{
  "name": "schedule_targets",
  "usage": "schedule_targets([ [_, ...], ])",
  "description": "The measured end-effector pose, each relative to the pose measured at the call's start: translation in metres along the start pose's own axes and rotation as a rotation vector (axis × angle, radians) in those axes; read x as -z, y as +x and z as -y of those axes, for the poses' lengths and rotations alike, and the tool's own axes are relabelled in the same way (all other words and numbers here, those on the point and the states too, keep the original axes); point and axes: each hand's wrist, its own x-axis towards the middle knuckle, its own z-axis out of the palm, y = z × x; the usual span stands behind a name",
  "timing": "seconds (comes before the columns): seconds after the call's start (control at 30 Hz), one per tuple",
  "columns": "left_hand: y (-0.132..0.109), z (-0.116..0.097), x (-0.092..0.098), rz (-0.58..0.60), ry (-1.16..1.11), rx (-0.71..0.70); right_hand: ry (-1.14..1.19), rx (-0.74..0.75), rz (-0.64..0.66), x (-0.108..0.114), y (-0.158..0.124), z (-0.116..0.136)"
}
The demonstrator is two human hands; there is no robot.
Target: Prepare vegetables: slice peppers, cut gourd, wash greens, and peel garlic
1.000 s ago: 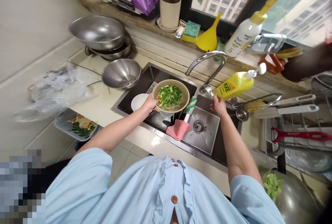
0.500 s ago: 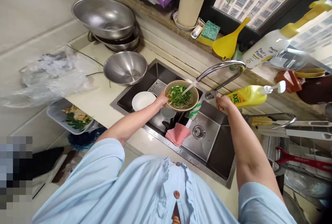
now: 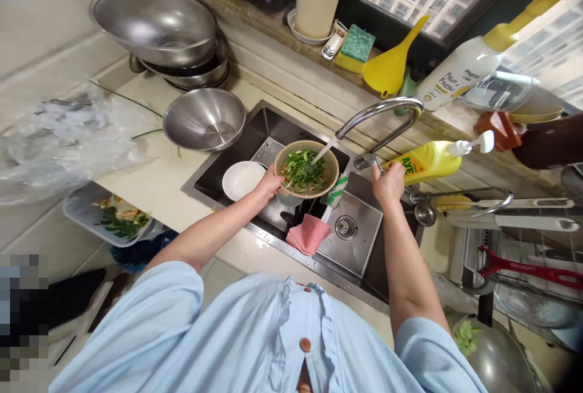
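My left hand (image 3: 271, 181) is closed on the left rim of a beige colander (image 3: 334, 165), held over the left sink basin. Chopped leafy greens (image 3: 303, 171) lie in it, with a few orange bits near the left edge. Water runs onto them from the curved chrome faucet (image 3: 381, 105). My right hand (image 3: 388, 183) is closed at the faucet handle (image 3: 376, 165), right of the spout's base; its fingertips are partly hidden. Below the colander, a white bowl (image 3: 241, 180) sits in the left basin. A pink cloth (image 3: 310, 234) hangs over the divider beside a green-and-white cloth (image 3: 336, 191).
Steel bowls (image 3: 204, 116) stand on the left counter by a crumpled plastic bag (image 3: 68, 138). Right of the faucet is a yellow detergent bottle (image 3: 426, 159). A funnel (image 3: 387, 71), sponge (image 3: 357, 44) and plant pot (image 3: 319, 1) line the sill. A utensil rack (image 3: 542, 247) is at right.
The view has shifted slightly right. My right hand has turned at the faucet handle, which now shows more raised by the fingers. The left hand keeps the colander under the running water.
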Motion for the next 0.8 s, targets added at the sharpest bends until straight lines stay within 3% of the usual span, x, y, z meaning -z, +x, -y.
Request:
schedule_targets([
  [0.1, 0.002, -0.007, -0.008, -0.017, 0.008, 0.008, -0.087, 0.040, 0.199, -0.010, 0.023, -0.001],
  [0.17, 0.003, -0.010, -0.010, -0.012, 0.022, -0.001, -0.140, 0.056, 0.261, -0.017, 0.035, -0.001],
  [0.27, 0.004, -0.011, -0.010, 0.053, -0.039, 0.032, -0.198, 0.115, 0.235, -0.022, 0.041, -0.005],
  [0.37, 0.001, -0.007, -0.006, 0.151, -0.172, 0.120, -0.203, 0.182, 0.179, -0.013, 0.032, -0.006],
  [0.5, -0.006, 0.000, -0.005, 0.118, -0.113, 0.105, -0.071, 0.339, -0.026, 0.005, 0.008, 0.021],
  [0.57, -0.012, 0.000, -0.008, 0.067, -0.030, 0.079, 0.050, 0.503, 0.127, 0.003, -0.001, 0.049],
  [0.63, -0.017, -0.003, -0.013, 0.039, 0.022, 0.053, 0.076, 0.604, 0.394, -0.011, -0.007, 0.079],
  [0.7, -0.021, -0.008, -0.019, 0.034, 0.040, 0.014, 0.002, 0.561, 0.585, -0.030, -0.011, 0.106],
  [0.8, -0.022, -0.015, -0.024, 0.036, 0.034, -0.071, -0.131, 0.519, 0.702, -0.058, -0.022, 0.131],
])
